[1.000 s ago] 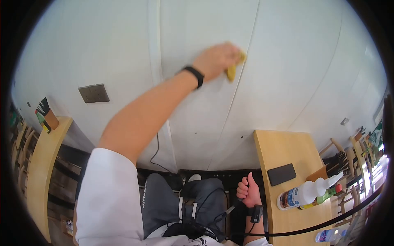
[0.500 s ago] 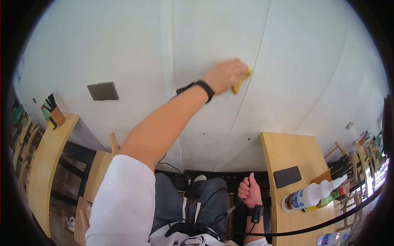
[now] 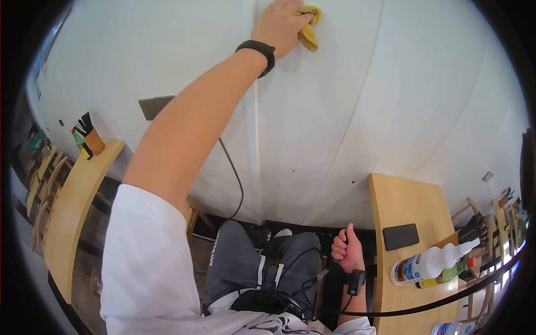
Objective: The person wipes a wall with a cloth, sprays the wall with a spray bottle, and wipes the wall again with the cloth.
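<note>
High on the white wall [image 3: 312,123], my left hand [image 3: 281,25] presses a folded yellow cloth [image 3: 309,40] against the surface. Part of the cloth sticks out past the thumb side, and the fingertips are partly hidden near the top edge. Down beside the right-hand table, my right hand [image 3: 349,252] is curled into a fist with the thumb pointing up. Nothing shows in it. A black band circles my left wrist, and a small black device with a cable is strapped to my right wrist.
On the right wooden table [image 3: 410,206] are a black phone [image 3: 401,237], a white spray bottle [image 3: 427,265] and a green bottle [image 3: 448,274]. The left table [image 3: 75,223] holds a chopstick holder [image 3: 95,143]. A wall socket [image 3: 153,106] sits behind my left arm. A black cable [image 3: 237,178] hangs below it.
My left hand has moved up and to the left along the wall with the yellow cloth. My right hand stays in a fist beside the table. The view has shifted slightly.
</note>
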`<state>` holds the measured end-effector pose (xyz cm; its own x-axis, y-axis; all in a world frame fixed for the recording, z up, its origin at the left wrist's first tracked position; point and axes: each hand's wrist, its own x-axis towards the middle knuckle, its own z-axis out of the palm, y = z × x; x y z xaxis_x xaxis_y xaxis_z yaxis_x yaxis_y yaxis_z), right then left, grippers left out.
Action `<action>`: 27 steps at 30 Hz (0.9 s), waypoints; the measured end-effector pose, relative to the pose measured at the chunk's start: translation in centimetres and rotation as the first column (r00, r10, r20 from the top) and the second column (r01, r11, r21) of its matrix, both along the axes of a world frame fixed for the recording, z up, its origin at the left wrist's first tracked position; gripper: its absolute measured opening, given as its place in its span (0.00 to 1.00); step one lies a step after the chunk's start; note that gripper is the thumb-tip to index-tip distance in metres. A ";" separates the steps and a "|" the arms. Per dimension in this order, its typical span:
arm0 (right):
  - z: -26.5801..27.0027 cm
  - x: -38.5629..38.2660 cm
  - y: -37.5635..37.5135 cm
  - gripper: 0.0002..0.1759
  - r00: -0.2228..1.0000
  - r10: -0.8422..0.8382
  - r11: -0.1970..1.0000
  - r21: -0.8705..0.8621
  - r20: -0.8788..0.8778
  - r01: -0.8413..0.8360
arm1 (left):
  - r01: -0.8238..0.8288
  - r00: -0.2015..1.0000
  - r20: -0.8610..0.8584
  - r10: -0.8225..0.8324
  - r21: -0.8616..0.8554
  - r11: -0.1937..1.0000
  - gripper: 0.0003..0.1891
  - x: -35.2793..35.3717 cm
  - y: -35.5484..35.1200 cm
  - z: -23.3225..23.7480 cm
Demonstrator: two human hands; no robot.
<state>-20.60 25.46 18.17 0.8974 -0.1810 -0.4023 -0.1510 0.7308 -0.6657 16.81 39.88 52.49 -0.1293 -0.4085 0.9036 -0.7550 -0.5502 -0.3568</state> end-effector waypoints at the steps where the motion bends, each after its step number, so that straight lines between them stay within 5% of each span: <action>1: -0.2 0.1 0.0 0.27 1.000 0.009 1.000 0.002 0.000 -0.009 | -0.066 0.998 0.006 0.066 0.089 0.994 0.16 -1.3 0.9 0.0; 3: -0.5 0.1 0.0 0.27 1.000 0.001 1.000 0.015 0.001 -0.001 | -0.139 0.990 0.016 0.139 0.182 0.973 0.15 -1.6 2.4 -0.6; 5: -0.3 0.2 0.1 0.28 1.000 0.004 1.000 0.012 -0.008 -0.004 | -0.250 0.963 0.116 0.243 0.042 0.967 0.19 -0.3 3.4 -1.8; 9: -0.6 0.1 -0.2 0.28 1.000 0.003 1.000 0.005 -0.025 -0.003 | -0.137 0.969 0.212 0.124 0.049 0.989 0.13 1.3 3.9 -2.1; 12: -1.1 0.2 -0.2 0.28 1.000 -0.003 1.000 0.000 -0.024 0.003 | -0.126 0.962 0.263 0.072 0.194 0.973 0.12 0.8 4.5 -1.1; 14: -1.3 0.2 -0.3 0.27 1.000 -0.003 1.000 0.004 -0.025 0.003 | -0.259 0.940 0.297 0.168 0.299 0.918 0.10 1.0 5.1 -1.1; 21: -1.7 0.6 -0.1 0.27 0.999 -0.018 1.000 0.016 -0.032 0.019 | -0.146 0.975 0.207 0.081 0.320 0.936 0.08 0.5 4.7 -2.1; 27: -2.2 0.9 -0.1 0.27 0.999 -0.018 0.999 0.029 -0.034 0.019 | -0.343 0.939 0.159 0.305 0.356 0.869 0.06 0.4 4.4 -5.0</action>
<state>-19.71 25.35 15.94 0.8796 -0.1854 -0.4380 -0.1594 0.7528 -0.6387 17.21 44.28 47.52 -0.0081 -0.7458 0.6661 -0.5097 -0.5700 -0.6444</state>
